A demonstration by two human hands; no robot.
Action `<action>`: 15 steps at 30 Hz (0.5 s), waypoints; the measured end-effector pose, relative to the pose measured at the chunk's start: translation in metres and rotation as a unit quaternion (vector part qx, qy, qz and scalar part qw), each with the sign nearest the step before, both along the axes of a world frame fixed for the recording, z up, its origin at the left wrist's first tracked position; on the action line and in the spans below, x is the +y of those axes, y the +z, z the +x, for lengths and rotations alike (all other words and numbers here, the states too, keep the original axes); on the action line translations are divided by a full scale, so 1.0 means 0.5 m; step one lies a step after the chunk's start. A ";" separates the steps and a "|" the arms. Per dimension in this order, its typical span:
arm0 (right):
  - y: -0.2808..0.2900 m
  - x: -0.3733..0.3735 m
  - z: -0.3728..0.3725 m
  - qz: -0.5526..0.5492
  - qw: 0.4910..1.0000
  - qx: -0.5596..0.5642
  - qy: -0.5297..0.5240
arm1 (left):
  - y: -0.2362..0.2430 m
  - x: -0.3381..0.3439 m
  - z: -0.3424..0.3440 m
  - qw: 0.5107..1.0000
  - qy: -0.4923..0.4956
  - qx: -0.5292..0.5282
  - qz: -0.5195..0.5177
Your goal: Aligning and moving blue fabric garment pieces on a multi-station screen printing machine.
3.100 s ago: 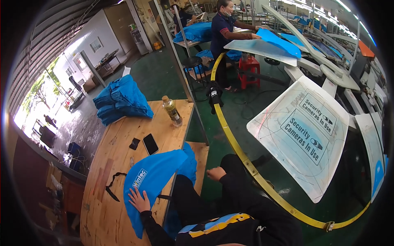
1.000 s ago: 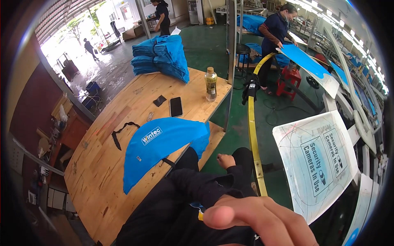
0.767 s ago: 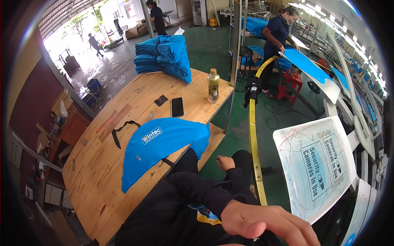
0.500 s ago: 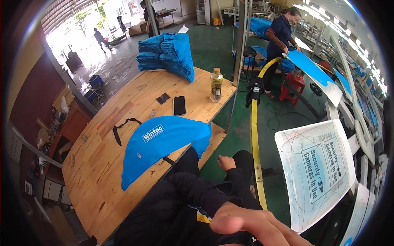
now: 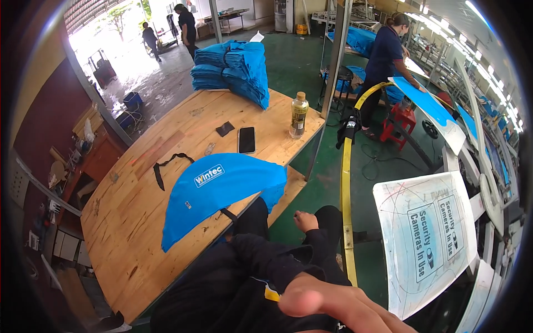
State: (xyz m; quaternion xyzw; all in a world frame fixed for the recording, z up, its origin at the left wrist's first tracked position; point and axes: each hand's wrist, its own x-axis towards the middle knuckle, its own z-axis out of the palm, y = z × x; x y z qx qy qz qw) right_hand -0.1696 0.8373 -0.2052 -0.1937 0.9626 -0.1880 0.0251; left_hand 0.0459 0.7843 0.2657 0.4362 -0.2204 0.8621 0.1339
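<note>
My left hand [image 5: 338,304] is raised large and close at the lower edge, its thumb apart and its fingers running out of the picture. I see nothing in it. Beyond it, my right hand [image 5: 306,221] rests by my right thigh, its fingers loosely curled, with nothing visible in them. To the left of my knees lies a blue fabric cover [image 5: 216,188] with a white printed label, spread over the table edge and hanging down at its right side. A black strap [image 5: 228,214] sticks out from under its near edge. Neither hand touches the cover.
On the wooden table [image 5: 127,222] are a stack of blue fabric [image 5: 233,66], a bottle [image 5: 298,116], a phone [image 5: 246,140] and a black strip [image 5: 159,173]. To my right stand a yellow curved rail [image 5: 347,211] and a printing frame [image 5: 427,244]. A co-worker [image 5: 383,55] handles a blue panel.
The whole view has shifted slightly. The co-worker at the right has turned and reaches farther along the blue panel. People in the background have moved. My hands stay nearly in place.
</note>
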 end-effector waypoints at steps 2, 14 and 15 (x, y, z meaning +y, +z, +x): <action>0.007 -0.001 -0.003 0.005 1.000 0.007 0.003 | -0.036 0.011 -0.059 0.986 -0.074 0.147 0.026; 0.010 0.006 0.010 0.007 1.000 0.015 0.003 | -0.170 0.013 -0.067 0.925 0.348 0.150 -0.021; 0.013 0.002 0.011 0.010 1.000 0.018 0.007 | -0.192 0.005 -0.092 0.912 0.378 0.160 -0.009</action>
